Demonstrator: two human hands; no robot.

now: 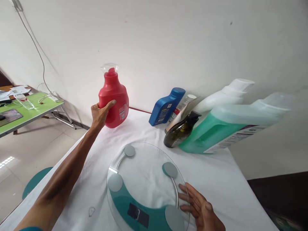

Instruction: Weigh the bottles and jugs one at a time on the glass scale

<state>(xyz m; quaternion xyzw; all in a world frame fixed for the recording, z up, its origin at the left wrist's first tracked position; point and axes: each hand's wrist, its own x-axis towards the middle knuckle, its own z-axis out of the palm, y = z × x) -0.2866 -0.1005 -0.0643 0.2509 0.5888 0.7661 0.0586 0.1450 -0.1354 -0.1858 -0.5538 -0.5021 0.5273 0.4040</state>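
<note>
A red plastic detergent bottle [115,99], its neck under a clear cap, is gripped in my left hand [99,115] at the far left corner of the white-covered table. Whether its base touches the cloth I cannot tell. In front of me lies a round glass bathroom scale [141,173] with a teal band, grey round pads and a dark display. My right hand [201,207] is at the scale's right edge. Its fingers are stretched out and apart, with the fingertips overlapping the glass rim, and the thumb points up.
Along the wall stand a blue bottle [166,106], a dark pump bottle [181,131], a white bottle [220,98] and a large green liquid bottle [216,128]. Partly hidden containers are between them. At left is a green table [36,110] with a plastic bottle [25,102]; a teal stool [36,181] is below.
</note>
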